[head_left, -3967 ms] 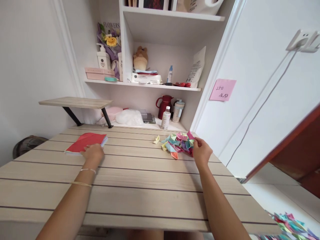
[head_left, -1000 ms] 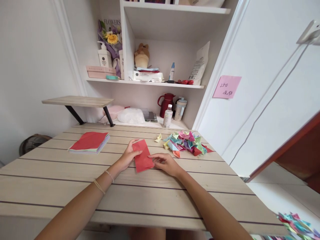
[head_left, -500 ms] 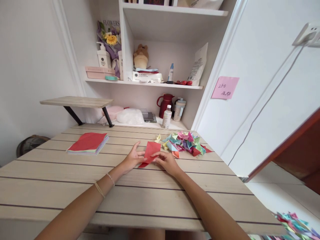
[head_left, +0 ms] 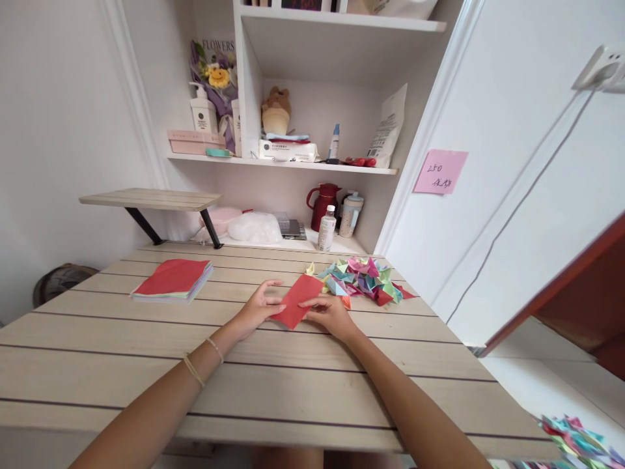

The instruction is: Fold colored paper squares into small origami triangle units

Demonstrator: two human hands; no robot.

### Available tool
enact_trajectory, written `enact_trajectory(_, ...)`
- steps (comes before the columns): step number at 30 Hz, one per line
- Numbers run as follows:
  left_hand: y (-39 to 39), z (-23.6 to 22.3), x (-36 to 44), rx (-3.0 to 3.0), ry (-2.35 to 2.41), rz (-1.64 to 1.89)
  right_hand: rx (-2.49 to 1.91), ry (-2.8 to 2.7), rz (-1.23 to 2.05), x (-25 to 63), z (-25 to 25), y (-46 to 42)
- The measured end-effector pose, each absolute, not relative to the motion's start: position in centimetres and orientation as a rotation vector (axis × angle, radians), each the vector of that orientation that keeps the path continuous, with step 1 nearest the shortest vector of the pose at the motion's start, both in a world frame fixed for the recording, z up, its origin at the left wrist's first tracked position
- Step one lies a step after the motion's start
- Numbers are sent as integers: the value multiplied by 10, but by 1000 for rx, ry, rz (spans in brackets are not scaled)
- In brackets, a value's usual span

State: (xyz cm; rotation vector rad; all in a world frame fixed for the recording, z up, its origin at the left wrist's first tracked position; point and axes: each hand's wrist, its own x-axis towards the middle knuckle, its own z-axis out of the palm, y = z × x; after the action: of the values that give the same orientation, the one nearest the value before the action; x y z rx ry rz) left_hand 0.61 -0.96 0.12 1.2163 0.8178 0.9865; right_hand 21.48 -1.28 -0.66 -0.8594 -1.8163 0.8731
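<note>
A folded piece of red origami paper (head_left: 297, 301) is held between my two hands, just above the wooden table (head_left: 273, 391). My left hand (head_left: 261, 305) pinches its left edge, thumb on top and the other fingers partly hidden. My right hand (head_left: 331, 316) grips its right edge between thumb and fingers. Behind and to the right of my right hand lies a heap of folded paper pieces (head_left: 364, 277) in many colours. A stack of square paper sheets (head_left: 173, 279), red on top, rests on the table to the left.
A small raised shelf (head_left: 151, 197) on black legs stands at the table's back left. Along the back are a bottle (head_left: 326, 229), a dark red jug (head_left: 323, 205) and a tumbler (head_left: 349, 215). More folded paper (head_left: 576, 436) lies low at the right, beyond the table edge.
The red paper has turned and now shows a broader, slanted face; the small flap at its lower left no longer sticks out. My left hand's fingers have closed in on its edge.
</note>
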Motion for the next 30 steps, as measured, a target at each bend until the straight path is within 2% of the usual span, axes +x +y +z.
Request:
enact_trajectory(7,-12,0,10,1244,747,935,-919,-1525,1059,210,-11,-11)
enact_trajectory(11,-10,-7,11,1372,859,962,-875,-1384,1120,208,-12,-9)
enact_trajectory(23,-10,-6,13,1580,909,1010,-836,-1373,1279,201,-8,-18)
enact_trajectory(30,-12,-3,11,1280,792,915,-898,-1467,1149,205,0,-19)
